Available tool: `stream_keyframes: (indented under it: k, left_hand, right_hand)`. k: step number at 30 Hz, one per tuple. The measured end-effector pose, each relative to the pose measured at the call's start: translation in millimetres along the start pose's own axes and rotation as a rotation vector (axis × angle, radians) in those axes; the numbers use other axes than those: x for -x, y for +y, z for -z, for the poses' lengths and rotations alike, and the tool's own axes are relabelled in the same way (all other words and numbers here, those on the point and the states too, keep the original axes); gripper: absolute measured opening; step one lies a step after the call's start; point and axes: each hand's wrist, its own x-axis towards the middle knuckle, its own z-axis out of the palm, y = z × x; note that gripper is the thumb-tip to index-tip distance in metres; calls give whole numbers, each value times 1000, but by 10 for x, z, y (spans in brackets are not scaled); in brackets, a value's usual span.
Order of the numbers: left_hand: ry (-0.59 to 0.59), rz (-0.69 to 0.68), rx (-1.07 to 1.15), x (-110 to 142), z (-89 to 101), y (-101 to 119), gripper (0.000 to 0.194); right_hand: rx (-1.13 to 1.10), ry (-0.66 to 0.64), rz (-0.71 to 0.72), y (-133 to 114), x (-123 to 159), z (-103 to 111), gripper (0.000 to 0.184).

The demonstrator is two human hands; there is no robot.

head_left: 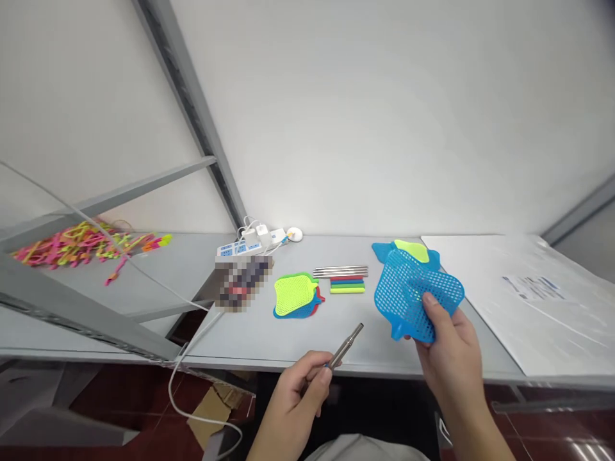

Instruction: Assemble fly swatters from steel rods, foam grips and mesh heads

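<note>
My right hand (449, 349) is closed on a blue mesh swatter head (413, 291), held tilted above the grey table (269, 333). My left hand (300, 390) grips a thin metal rod (346, 346) that points up and right toward the blue head, with a gap between them. Behind the held head lie more swatter heads (408, 248), blue with a yellow-green one on top. A small stack of swatter heads (295, 294), yellow-green on top, lies at mid-table. Beside it rest several metal rods (340, 271) and coloured handle pieces (346, 285).
A white power strip with plugs (254, 242) sits at the back, its cable (192, 358) hanging off the front edge. A blurred dark object (240, 282) lies left of the stack. Pink and yellow parts (81, 246) are heaped at far left. White sheets (523, 288) cover the right side.
</note>
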Motion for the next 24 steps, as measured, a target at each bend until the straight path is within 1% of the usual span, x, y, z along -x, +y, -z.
stream_keyframes:
  k: [3,6,8,11,13,16,17,21,22,24]
  left_hand:
    - [69,-27,-7,184,-78,-1,35]
    - [117,-27,-19,291,-129,32,30]
    - [112,-8,-17,320,-143,67,28]
    - [16,28,-34,331,-155,117,27]
    - [-31,18,-66,344,-174,138,28]
    - [-30,-16,-98,385,-213,158,32]
    - [-57,-19,-114,400,-222,167,34]
    - [-257,-14,-202,449,-225,238,45]
    - [-291,-13,-212,460,-224,260,46]
    - [-293,-13,-205,486,-225,298,47]
  right_hand:
    - [-44,2,139,-13,197,29,32]
    - [-45,28,204,4,367,76,31]
    - [-46,76,236,18,441,119,32]
    - [-70,147,280,26,502,178,31]
    - [-73,158,291,19,528,205,29]
    - [-83,148,289,-8,567,229,30]
    - [-88,148,293,-20,581,236,31]
    - [-86,132,310,-75,635,273,32]
    - [-81,126,313,-86,648,283,31]
    - [-57,94,302,-102,673,303,25]
